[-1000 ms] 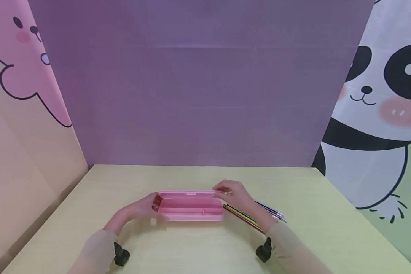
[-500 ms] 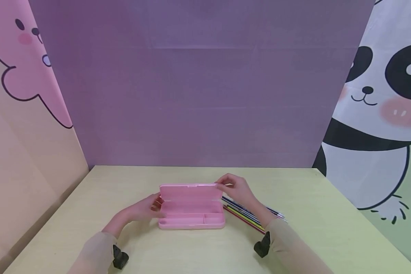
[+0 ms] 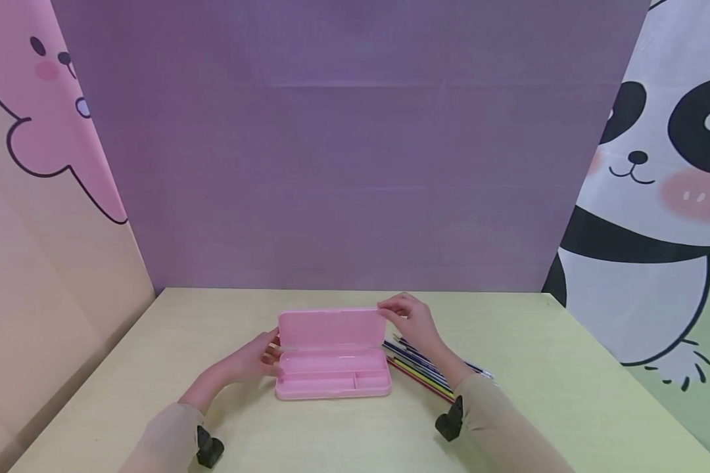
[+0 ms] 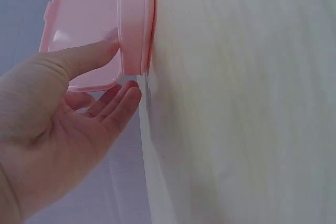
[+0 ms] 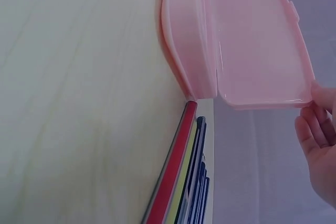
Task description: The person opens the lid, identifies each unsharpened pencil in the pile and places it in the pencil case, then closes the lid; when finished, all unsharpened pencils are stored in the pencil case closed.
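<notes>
A pink plastic pencil case (image 3: 334, 362) lies on the table with its lid (image 3: 331, 328) raised and leaning back. Inside, the tray holds no pencils and has a small divider near its right end. At the case's left end, my left hand (image 3: 250, 358) holds it, thumb on the near side and fingers curled behind the end. My right hand (image 3: 415, 325) pinches the lid's upper right corner between thumb and fingers. Several pencils (image 3: 423, 371), red, yellow and dark blue ones among them, lie in a bunch right beside the case, partly hidden under my right forearm.
The pale wooden table (image 3: 307, 437) ends at a purple backdrop (image 3: 343, 164). A panda picture (image 3: 645, 210) covers the right wall, and a pink cartoon figure (image 3: 41, 118) is on the left one. Black wrist cameras sit on both sleeves.
The lid has swung up and back from a lower angle, with my right hand rising at its corner. The case's tray has tipped flatter onto the table. My left hand stays at the left end.
</notes>
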Available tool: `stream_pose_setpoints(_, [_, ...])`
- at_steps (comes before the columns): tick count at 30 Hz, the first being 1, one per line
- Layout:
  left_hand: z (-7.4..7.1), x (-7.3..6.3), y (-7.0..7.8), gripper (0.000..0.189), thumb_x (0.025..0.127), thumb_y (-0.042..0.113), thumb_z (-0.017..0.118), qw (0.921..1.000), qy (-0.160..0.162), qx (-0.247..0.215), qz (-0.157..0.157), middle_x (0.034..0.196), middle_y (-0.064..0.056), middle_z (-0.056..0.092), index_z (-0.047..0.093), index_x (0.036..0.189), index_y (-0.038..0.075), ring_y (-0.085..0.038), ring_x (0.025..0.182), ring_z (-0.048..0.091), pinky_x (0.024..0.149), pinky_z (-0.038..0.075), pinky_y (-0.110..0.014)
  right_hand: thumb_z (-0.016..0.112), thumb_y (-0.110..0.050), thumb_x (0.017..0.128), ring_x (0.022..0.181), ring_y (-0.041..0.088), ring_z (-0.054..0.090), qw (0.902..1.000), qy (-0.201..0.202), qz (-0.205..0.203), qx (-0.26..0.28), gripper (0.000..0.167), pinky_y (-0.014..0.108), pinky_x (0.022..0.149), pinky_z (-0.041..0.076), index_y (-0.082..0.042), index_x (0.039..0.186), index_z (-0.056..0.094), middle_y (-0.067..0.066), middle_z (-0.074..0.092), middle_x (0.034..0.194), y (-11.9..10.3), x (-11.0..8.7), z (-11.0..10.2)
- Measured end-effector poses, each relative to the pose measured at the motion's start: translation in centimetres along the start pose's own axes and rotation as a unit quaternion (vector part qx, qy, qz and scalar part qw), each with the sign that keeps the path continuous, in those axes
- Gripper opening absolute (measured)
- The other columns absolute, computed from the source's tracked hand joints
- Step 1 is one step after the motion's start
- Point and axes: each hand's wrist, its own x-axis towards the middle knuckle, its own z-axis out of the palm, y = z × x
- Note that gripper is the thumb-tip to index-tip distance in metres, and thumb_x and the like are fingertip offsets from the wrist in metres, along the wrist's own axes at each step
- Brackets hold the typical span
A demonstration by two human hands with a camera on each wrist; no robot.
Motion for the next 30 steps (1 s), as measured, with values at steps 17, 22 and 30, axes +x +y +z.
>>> stream_pose_setpoints(17, [-0.2, -0.1, 0.5, 0.107, 0.077, 0.009, 0.075, 0.9966, 0.021, 0.061, 0.053, 0.154, -0.019, -0.02, -0.004, 0.148, -0.002, -0.043, 0.142, -0.008, 0.115, 0.009, -0.056, 0.066, -0.003, 0.085, 0.07, 0.013, 0.055, 0.9944, -0.064, 0.076, -0.036, 0.011, 0.017, 0.057, 0.048, -0.001, 0.093, 0.073, 0.009, 0.065, 0.086, 1.2, -0.2, 0.4])
stream_pose_setpoints(22, [-0.3, 0.0, 0.3, 0.098, 0.077, 0.007, 0.075, 0.9963, 0.013, 0.056, 0.063, 0.155, -0.022, -0.011, 0.008, 0.148, -0.003, -0.043, 0.142, -0.001, 0.114, 0.013, -0.057, 0.066, -0.004, 0.085, 0.07, 0.011, 0.054, 0.9901, -0.096, 0.088, -0.054, 0.011, 0.016, 0.061, 0.048, -0.002, 0.093, 0.074, 0.006, 0.066, 0.085, 1.7, -0.5, 0.6])
stream_pose_setpoints(30, [-0.4, 0.0, 0.0, 0.089, 0.078, 0.011, 0.075, 0.9961, 0.0, 0.067, 0.058, 0.157, -0.018, 0.001, 0.021, 0.147, -0.003, -0.042, 0.142, 0.008, 0.113, 0.018, -0.058, 0.067, -0.008, 0.085, 0.073, 0.012, 0.057, 0.985, -0.138, 0.079, -0.067, 0.014, 0.02, 0.063, 0.051, 0.001, 0.095, 0.073, 0.008, 0.066, 0.085, 1.7, -0.8, 0.7])
